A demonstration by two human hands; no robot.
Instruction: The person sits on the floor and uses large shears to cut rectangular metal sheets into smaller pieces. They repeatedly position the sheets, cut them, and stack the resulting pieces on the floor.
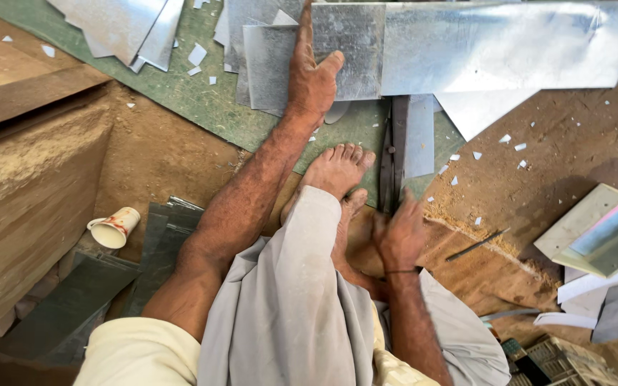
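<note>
Two hands work apart: the left hand (pixel 314 78), arm stretched forward, presses flat and spread on a metal sheet (pixel 309 57); the right hand (pixel 398 236), bent close, grips dark shears (pixel 387 157).

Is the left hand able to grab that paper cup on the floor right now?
Probably yes. The left hand lies flat on the metal sheet, and the paper cup lies beside that arm's elbow. Nothing blocks it, but the hand must pull back.

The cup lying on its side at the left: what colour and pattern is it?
White cup with red-orange markings, seen in the head view.
</note>
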